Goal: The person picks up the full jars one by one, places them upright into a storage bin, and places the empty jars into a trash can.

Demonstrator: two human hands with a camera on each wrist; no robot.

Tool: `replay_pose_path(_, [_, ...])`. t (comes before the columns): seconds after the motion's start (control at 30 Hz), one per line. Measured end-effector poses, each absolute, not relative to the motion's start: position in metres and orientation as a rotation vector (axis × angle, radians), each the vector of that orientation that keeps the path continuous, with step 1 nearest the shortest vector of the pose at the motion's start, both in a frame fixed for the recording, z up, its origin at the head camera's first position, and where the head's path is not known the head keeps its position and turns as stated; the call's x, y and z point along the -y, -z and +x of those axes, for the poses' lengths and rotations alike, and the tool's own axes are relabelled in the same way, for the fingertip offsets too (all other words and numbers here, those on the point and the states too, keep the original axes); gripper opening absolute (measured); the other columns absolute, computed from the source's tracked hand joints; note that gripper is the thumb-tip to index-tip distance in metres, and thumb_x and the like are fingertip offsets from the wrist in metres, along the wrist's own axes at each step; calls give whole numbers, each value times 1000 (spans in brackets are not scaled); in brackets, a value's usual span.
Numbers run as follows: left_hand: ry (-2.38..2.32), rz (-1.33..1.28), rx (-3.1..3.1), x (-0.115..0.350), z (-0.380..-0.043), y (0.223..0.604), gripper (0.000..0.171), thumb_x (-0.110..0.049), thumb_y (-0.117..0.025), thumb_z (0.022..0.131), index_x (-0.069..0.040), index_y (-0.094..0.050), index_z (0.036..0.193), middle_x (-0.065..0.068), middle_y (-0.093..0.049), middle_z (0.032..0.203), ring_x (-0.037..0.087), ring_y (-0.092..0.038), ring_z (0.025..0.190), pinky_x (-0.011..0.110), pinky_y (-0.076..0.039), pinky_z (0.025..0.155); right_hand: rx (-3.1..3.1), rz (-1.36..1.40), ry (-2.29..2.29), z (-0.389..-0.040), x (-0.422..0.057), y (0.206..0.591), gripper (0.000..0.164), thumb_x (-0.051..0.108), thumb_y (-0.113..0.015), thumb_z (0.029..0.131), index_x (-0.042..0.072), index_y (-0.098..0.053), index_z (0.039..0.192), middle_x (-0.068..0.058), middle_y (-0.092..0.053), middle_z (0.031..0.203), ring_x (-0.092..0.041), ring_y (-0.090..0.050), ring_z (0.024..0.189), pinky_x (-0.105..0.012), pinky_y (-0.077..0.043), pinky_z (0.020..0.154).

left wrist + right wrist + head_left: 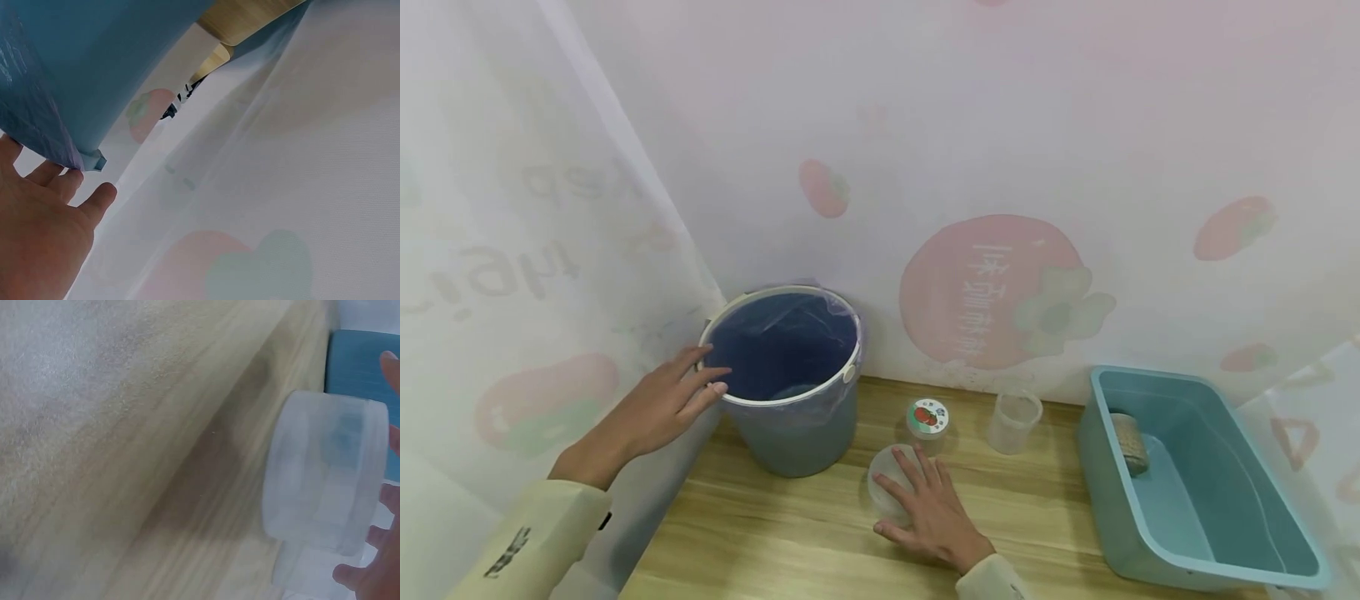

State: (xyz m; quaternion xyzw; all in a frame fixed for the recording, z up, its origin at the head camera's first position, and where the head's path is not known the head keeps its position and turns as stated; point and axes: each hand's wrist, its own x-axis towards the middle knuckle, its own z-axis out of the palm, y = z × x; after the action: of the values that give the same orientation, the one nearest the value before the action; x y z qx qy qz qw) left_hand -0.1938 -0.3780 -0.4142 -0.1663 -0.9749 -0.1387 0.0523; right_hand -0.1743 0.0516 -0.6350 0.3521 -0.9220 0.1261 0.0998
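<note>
A blue bucket (790, 442) with a white rim and a thin plastic bag lining stands at the left. My left hand (658, 404) is at its left rim, fingers extended and spread along the edge. In the left wrist view those fingertips meet the bag's edge beneath the rim. Over a round translucent plastic container (883, 468) my right hand (936, 512) spreads its fingers, covering part of its top. From the right wrist view, this container (319, 475) stands upright on the wooden table, with the fingertips close beside its top.
Just behind the container sits a small tub with a tomato-printed lid (928, 415). A clear plastic cup (1015, 421) stands to its right. At the far right, a teal basin (1176, 492) holds a woven-looking cylinder (1127, 442). White printed curtains (880, 167) enclose the wooden table (760, 525).
</note>
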Motion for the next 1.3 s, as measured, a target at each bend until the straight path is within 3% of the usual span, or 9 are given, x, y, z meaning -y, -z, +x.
replay_pose_path(0.37, [441, -490, 2954, 376, -193, 416, 49, -47, -42, 106, -17, -58, 141, 17, -26, 162, 48, -25, 146, 71, -25, 108, 2671, 995, -423, -176, -45, 653, 82, 72, -63, 83, 40, -37, 154, -10, -22, 165, -48, -19, 149, -70, -36, 105])
replay_pose_path(0.77, [438, -477, 2927, 378, -193, 420, 47, -46, -42, 107, -18, -60, 139, 16, -25, 162, 48, -27, 145, 70, -27, 108, 2596, 968, -349, -177, -44, 662, 74, 57, -67, 89, 40, -36, 154, -11, -26, 164, -49, -27, 146, -63, -43, 104])
replay_pose_path(1.3, [450, -479, 2938, 377, -194, 419, 46, -46, -41, 107, -18, -59, 139, 17, -23, 163, 49, -25, 145, 71, -23, 109, 2508, 1123, -250, -161, -75, 584, 72, 60, -64, 90, 37, -39, 153, -12, -36, 159, -47, -36, 142, -56, -54, 90])
